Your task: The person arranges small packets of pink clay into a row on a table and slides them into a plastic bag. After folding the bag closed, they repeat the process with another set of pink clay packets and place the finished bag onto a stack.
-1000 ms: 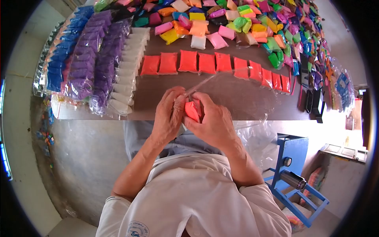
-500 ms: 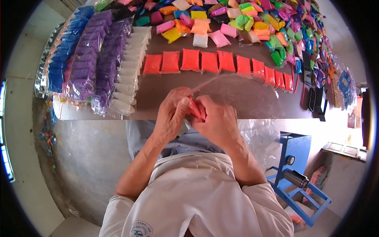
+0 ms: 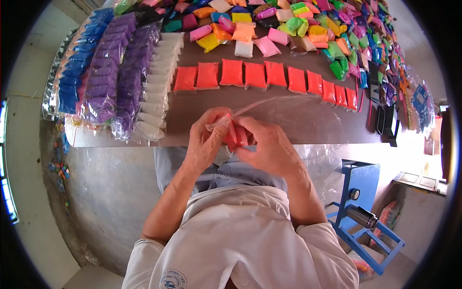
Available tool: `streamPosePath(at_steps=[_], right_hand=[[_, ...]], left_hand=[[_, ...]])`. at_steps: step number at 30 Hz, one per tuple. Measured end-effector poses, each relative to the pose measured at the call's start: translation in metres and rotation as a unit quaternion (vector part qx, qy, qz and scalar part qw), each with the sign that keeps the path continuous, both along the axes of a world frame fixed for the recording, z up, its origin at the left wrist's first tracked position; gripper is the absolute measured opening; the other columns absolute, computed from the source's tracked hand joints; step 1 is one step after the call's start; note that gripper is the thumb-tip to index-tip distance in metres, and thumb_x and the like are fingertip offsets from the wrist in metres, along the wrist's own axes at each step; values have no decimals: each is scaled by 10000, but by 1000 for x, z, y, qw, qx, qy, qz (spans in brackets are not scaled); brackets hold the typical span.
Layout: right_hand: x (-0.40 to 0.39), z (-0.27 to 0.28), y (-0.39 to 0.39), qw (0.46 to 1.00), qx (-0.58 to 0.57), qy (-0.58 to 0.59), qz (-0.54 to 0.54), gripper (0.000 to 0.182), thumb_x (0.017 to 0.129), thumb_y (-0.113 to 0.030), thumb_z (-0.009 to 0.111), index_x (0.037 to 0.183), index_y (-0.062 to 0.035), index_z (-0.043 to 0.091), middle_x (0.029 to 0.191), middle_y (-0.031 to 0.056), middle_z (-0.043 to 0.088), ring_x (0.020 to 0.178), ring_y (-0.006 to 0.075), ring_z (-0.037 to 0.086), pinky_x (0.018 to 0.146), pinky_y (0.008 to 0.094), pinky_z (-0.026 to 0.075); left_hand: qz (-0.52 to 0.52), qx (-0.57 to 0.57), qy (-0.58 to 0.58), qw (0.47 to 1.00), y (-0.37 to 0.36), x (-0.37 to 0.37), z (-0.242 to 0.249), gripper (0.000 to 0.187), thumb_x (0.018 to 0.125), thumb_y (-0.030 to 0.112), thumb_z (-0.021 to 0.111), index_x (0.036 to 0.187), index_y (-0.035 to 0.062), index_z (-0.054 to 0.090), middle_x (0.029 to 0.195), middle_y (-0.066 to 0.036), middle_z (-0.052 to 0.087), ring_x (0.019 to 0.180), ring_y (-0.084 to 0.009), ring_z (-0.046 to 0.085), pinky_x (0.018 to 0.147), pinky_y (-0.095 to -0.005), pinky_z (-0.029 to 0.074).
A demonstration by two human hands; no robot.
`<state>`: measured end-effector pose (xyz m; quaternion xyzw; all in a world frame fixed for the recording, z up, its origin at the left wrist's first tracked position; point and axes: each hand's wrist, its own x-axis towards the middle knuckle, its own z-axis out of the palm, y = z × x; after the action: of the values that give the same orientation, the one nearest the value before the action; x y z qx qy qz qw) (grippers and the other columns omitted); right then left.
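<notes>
My left hand is closed over the front edge of the table, pinching crumpled clear plastic film and the side of a small red packet. The fingers and thumb of my right hand curl round the other side of that packet. From my hands, a long sheet of the film trails to the right over the tabletop. Beyond them lies a curved row of several flat red packets.
Left of the row stand strips of white packets, purple packets and blue packets. Mixed coloured packets heap at the back. A black holder sits at the table's right edge. A blue stool with a steel flask is at right.
The red packet now shows more between my hands. My right hand's fingers have opened around it and shifted slightly. The clear film has spread wider to the right.
</notes>
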<state>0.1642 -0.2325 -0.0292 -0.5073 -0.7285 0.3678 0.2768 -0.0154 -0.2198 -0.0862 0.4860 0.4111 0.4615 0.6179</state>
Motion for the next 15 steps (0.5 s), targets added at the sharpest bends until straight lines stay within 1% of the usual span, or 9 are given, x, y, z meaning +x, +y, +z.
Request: streamPosePath(at_steps=[1,3,4,5,6,8,10,14,15], right_hand=[[2,-4,2,1000,0,0,0,433,738,-79,796,1135,-25,632,843,118,682,729,244,679,677,341,552],[5,-18,4,998,57,32,10,485,745,-38,787,1195,-9,607,938,128,682,780,213,679,712,321,557],[4,-20,3,998,57,33,10,485,745,-38,787,1195,-9,607,938,128,682,780,213,679,712,321,557],[1,-21,1,997,55,49,4,504,740,-31,794,1205,-6,602,980,134,681,802,219,683,723,320,563],[-3,-22,-1,996,52,66,-1,522,735,-23,801,1215,-4,597,1023,140,680,825,225,688,734,318,568],[-7,-23,-2,996,55,73,-7,529,728,-33,814,1210,-7,599,1027,143,680,834,230,689,736,320,571],[-11,-22,-4,995,59,78,-13,536,721,-42,827,1205,-9,601,1030,146,680,842,236,691,738,321,574],[-13,-18,-5,993,110,29,-29,539,707,-27,829,1197,-24,605,999,150,677,844,275,689,736,344,582],[-14,-18,-5,991,133,8,-32,541,704,-15,824,1197,-30,605,977,148,674,840,288,686,732,352,583]], left_hand=[[-1,0,3,1000,1,0,1,326,1040,271,554,1184,-18,601,892,-9,628,832,-85,577,768,-230,488],[-9,-13,-7,1000,2,-2,4,342,1044,287,543,1183,-20,603,895,-10,627,845,-83,579,772,-230,496],[-16,-25,-18,999,3,-3,5,358,1048,303,532,1182,-21,604,898,-11,626,858,-81,580,776,-230,504],[-16,-25,-17,999,4,-4,8,358,1048,303,532,1182,-21,604,898,-11,626,858,-81,580,776,-230,504],[-13,-33,-1,999,4,-5,11,365,1046,311,520,1166,-12,643,937,-18,651,858,-84,590,758,-226,498],[-10,-40,15,999,5,-6,10,380,1045,318,507,1150,-2,681,975,-25,676,857,-88,599,740,-223,492],[8,11,15,1000,5,-5,4,362,1044,277,480,1155,-3,679,969,-31,675,853,-93,595,742,-221,485],[-11,-1,30,999,5,-8,4,355,1040,257,472,1156,-8,677,1012,-43,670,865,-96,589,755,-223,479],[-5,34,31,999,5,-6,2,355,1039,256,470,1169,-7,671,1036,-45,665,869,-94,585,754,-218,474]])
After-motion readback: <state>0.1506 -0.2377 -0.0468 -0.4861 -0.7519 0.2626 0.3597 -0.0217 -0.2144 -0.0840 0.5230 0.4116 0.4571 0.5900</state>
